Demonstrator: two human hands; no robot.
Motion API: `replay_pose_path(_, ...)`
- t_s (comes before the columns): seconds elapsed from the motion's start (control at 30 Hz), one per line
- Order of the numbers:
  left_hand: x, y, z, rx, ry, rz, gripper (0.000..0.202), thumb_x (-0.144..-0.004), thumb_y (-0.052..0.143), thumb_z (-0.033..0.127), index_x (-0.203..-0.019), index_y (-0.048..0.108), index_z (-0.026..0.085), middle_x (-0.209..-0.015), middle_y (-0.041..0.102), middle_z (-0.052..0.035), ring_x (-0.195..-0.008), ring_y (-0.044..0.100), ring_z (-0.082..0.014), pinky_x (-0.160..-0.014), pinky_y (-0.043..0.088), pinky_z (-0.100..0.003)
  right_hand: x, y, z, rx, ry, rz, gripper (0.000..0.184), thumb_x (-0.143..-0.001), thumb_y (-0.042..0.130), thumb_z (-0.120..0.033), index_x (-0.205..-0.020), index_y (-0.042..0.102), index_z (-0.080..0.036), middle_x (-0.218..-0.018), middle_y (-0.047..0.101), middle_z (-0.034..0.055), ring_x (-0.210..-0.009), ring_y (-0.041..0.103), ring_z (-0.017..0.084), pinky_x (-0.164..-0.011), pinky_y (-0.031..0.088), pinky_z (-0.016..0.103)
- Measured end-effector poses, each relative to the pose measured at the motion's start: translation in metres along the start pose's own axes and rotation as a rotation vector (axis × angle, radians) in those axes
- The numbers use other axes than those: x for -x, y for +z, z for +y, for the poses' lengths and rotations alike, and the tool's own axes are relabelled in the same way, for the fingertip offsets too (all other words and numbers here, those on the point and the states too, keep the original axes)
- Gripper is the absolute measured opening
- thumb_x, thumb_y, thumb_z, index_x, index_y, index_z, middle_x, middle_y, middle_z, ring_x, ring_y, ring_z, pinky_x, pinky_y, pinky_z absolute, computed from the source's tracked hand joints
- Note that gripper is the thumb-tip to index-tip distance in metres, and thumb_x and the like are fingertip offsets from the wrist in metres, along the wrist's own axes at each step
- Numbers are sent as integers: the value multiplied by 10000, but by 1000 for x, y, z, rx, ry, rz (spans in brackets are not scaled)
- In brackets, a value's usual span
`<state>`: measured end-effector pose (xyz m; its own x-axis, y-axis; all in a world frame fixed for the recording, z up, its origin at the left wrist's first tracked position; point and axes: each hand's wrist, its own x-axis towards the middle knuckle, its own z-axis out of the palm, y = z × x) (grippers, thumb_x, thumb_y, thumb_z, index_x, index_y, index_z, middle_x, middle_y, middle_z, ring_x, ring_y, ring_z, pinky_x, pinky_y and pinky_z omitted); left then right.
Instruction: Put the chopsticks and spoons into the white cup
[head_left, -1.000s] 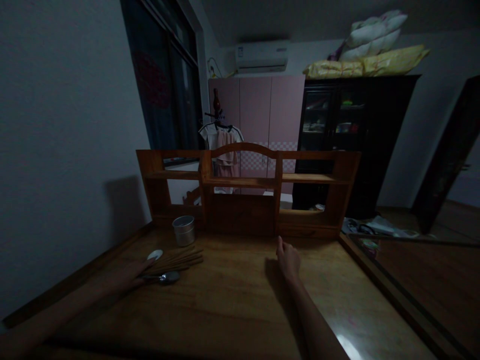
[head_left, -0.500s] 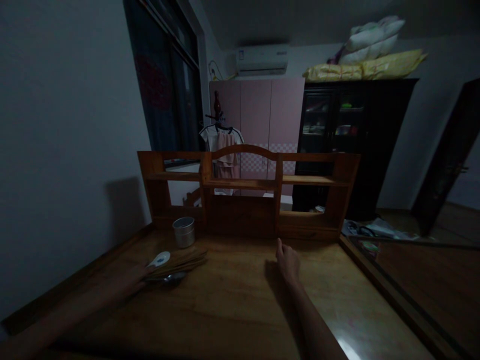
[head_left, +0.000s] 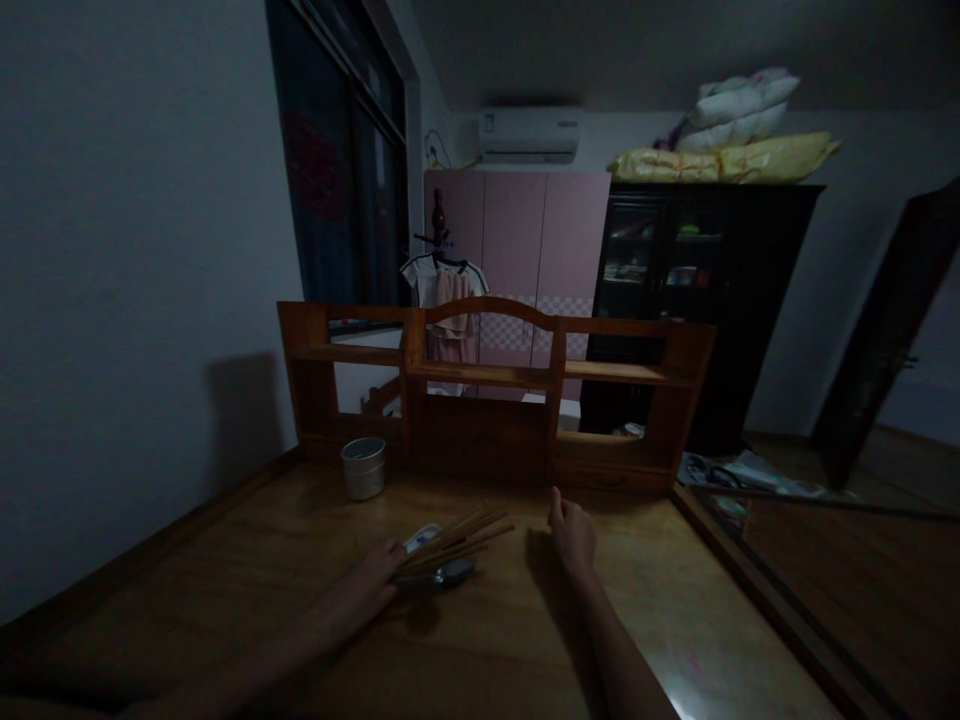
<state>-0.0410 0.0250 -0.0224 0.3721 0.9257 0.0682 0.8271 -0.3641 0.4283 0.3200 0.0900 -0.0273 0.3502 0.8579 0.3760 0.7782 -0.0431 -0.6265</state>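
Note:
My left hand is closed round a bundle of chopsticks, a metal spoon and a white soup spoon with a blue mark. All of these point to the right, just above the wooden desk. My right hand rests at the desk's right half, fingers curled in with the thumb up, and nothing shows in it. A round metal cup stands upright at the left, in front of the shelf; its inside cannot be made out.
A low wooden shelf runs along the desk's back edge. The wall borders the desk on the left, and a raised wooden rail on the right. Beyond stand a pink wardrobe and a dark cabinet.
My left hand has moved right with the chopsticks and both spoons, from the left side toward the middle of the desk. My right hand has stayed almost where it was.

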Motion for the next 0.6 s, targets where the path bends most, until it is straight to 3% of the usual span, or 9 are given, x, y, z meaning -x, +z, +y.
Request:
replay_pose_path(0.1,-1,8,24,-13,1,-26,551,-739,515,225,-1289,520,258,-1415,488,-76,-1298,435,-294,-1089,344,-402,-1,-1,-1,-66,-43,-38,639,-978,237,-532,-646,647,-172,-682,691,111,-630,631,203,-565,341,258)
replay_pose_path(0.23,0,2,47,0,1,-46,449,-753,572,352,-1179,608,214,-1291,572,-108,-1178,531,-321,-1001,428,-406,-1,2,-7,-209,-157,-191,603,-966,274,-534,-678,650,-161,-696,687,65,-693,640,177,-616,390,223)
replay_pose_path(0.37,0,9,42,97,-8,1,480,-743,622,510,-1116,644,209,-1187,615,-110,-1085,580,-318,-934,468,-407,4,10,-12,-327,-223,-394,473,-891,459,-548,-804,692,-145,-746,704,47,-707,639,177,-604,427,217)
replay_pose_path(0.5,7,21,29,205,-54,45,685,-712,632,618,-1268,572,222,-1387,511,-114,-1241,477,-349,-1060,385,-436,6,14,-10,-421,-235,-567,395,-800,610,-514,-894,705,-142,-774,710,47,-709,648,185,-591,458,232)
replay_pose_path(0.6,11,21,25,246,-37,75,680,-711,627,636,-1257,590,231,-1390,517,-113,-1253,472,-363,-1062,377,-475,6,13,-8,-490,-206,-678,400,-747,667,-500,-915,702,-138,-810,713,54,-686,651,178,-565,478,236)
